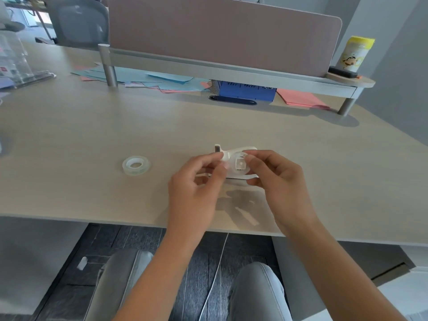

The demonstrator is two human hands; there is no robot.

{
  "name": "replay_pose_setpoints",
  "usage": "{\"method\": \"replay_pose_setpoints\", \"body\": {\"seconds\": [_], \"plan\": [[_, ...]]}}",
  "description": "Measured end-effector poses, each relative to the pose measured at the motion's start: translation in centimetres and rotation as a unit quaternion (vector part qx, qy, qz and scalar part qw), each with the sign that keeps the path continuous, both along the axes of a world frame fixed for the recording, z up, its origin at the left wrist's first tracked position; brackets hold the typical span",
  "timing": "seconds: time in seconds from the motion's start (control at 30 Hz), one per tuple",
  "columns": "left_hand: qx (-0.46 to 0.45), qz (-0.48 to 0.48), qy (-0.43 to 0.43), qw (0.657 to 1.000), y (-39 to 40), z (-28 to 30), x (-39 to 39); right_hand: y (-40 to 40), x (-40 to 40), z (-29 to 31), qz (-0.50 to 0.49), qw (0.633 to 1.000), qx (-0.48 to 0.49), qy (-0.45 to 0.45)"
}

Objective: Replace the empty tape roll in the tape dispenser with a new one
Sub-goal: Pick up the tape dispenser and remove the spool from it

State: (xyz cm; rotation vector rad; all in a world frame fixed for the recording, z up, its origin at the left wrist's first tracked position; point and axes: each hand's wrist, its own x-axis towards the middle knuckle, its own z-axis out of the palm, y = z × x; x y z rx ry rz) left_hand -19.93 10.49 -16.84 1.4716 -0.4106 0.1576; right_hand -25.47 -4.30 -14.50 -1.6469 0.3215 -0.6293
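No writing can be read anywhere: the yellow-capped canister (355,54) at the upper right carries only a blurred cartoon print, and the markings on the blue box (246,91) under the raised shelf (231,72) are too small to make out. Just right of the frame's centre, both hands hold the white tape dispenser (236,163) a little above the pale wood desk (92,126). The left hand (196,193) is curled, its fingertips pinching the dispenser's left part near the cutter end, while the right hand (278,181) is closed round the right side, thumb below and fingers (257,156) on top. The hub in the dispenser's middle shows bare (whether an empty core sits on it cannot be told). The new clear tape roll (136,165) lies flat on the desk, left of centre, well apart from the hands. Blue and pink paper sheets (143,77) are scattered beneath the shelf.
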Motion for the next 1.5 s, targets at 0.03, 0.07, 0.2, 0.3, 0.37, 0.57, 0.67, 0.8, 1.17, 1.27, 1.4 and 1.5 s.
{"method": "replay_pose_setpoints", "body": {"seconds": [0.03, 0.07, 0.2, 0.3, 0.37, 0.57, 0.67, 0.8, 1.17, 1.27, 1.4, 1.5], "plan": [[-0.008, -0.01, 0.016, 1.0, 0.2, 0.1, 0.1, 0.3, 0.0, -0.3, 0.0, 1.0, -0.012, 0.002], [-0.009, -0.015, 0.021, 1.0, 0.4, 0.2, 0.3, 0.6, 0.0, -0.5, -0.002, 1.0, -0.018, 0.001], [-0.01, -0.031, 0.042, 0.999, 0.7, 0.4, 0.5, 1.1, 0.2, -0.5, 0.0, 1.0, -0.01, -0.01], [-0.013, -0.047, 0.062, 0.997, 0.7, 0.3, 0.7, 1.2, 0.3, -0.8, 0.018, 1.0, 0.01, -0.014], [-0.014, -0.052, 0.077, 0.996, 0.7, 0.2, 0.8, 1.1, 0.3, -1.1, 0.025, 0.999, 0.019, -0.016], [-0.048, -0.055, 0.118, 0.99, 1.0, 0.1, 0.8, 0.7, -0.3, -1.3, 0.068, 0.997, 0.047, -0.01], [-0.043, -0.061, 0.12, 0.99, 1.0, 0.2, 0.7, 0.4, -0.2, -1.6, 0.056, 0.997, 0.052, -0.005], [-0.036, -0.074, 0.112, 0.99, 1.1, 0.1, 0.8, 0.3, 0.0, -1.8, 0.065, 0.995, 0.077, -0.014], [-0.073, -0.159, 0.148, 0.973, 1.4, 0.3, 1.1, 0.1, 0.0, -2.2, 0.101, 0.988, 0.11, -0.036], [-0.094, -0.177, 0.169, 0.965, 1.5, 0.4, 1.1, 0.1, 0.1, -2.2, 0.105, 0.988, 0.107, -0.034], [-0.115, -0.182, 0.193, 0.957, 1.5, 0.5, 1.2, 0.0, 0.2, -2.2, 0.114, 0.988, 0.103, -0.029], [-0.132, -0.189, 0.213, 0.949, 1.4, 0.6, 1.1, -0.1, 0.4, -2.4, 0.121, 0.986, 0.11, -0.028]]}}
